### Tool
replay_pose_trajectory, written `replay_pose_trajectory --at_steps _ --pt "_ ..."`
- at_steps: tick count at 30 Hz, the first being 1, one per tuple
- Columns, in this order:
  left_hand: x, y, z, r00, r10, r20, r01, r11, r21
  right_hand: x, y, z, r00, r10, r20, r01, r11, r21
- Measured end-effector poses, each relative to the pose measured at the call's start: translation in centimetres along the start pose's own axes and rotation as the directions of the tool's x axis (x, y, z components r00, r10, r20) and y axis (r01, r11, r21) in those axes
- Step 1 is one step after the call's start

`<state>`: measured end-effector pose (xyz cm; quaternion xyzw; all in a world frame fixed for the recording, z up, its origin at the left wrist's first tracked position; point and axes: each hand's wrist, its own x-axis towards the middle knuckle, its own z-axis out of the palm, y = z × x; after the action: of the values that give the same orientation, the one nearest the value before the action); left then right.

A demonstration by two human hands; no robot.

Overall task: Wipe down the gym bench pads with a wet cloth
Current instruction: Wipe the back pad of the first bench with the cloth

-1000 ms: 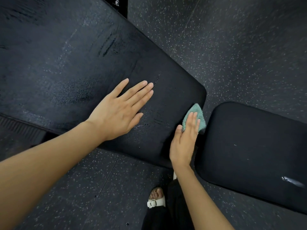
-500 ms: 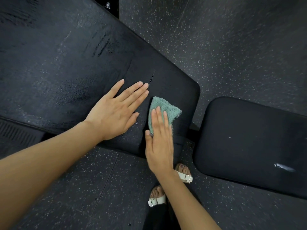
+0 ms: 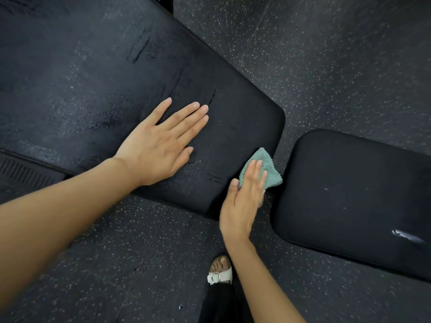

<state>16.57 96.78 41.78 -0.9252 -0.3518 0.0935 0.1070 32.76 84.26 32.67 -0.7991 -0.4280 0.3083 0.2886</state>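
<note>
Flooring (image 3: 326, 54): speckled rubber.
Left hand (image 3: 158, 145): flat, bracing long bench pad (image 3: 93, 78).
Right hand (image 3: 242, 201): flat, pressing teal cloth (image 3: 269, 167); overlap strokes past corner edge.

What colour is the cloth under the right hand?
Pale teal green cloth, with a looped towel texture; it shows in the head view, the only one.

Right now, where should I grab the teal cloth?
Pinch the teal cloth at its fringed right edge, coming from the gap by the small pad; that edge seems to overhang the long pad at its end, while the right hand covers its near part.
</note>
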Motion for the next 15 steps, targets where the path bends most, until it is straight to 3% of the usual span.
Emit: replay_pose_trajectory --at_steps 3,9,13,15 --pt "0.0 0.0 0.1 1.000 0.003 -0.006 -0.003 1.000 0.000 -1.1 -2.2 0.5 1.000 -0.028 0.014 0.028 0.999 0.044" --pt "-0.4 -0.1 0.1 1.000 0.010 -0.015 -0.010 1.000 -0.017 -3.7 -6.0 1.5 0.947 -0.273 0.167 0.260 0.961 0.098" --pt "-1.0 0.3 0.1 1.000 0.011 -0.014 -0.011 1.000 -0.014 -3.2 -3.2 0.2 0.889 -0.393 0.234 0.408 0.913 -0.018" --pt "-1.4 0.4 0.1 1.000 0.012 -0.015 -0.012 1.000 -0.014 -3.1 -1.3 -0.3 0.899 -0.379 0.220 0.403 0.912 -0.074"
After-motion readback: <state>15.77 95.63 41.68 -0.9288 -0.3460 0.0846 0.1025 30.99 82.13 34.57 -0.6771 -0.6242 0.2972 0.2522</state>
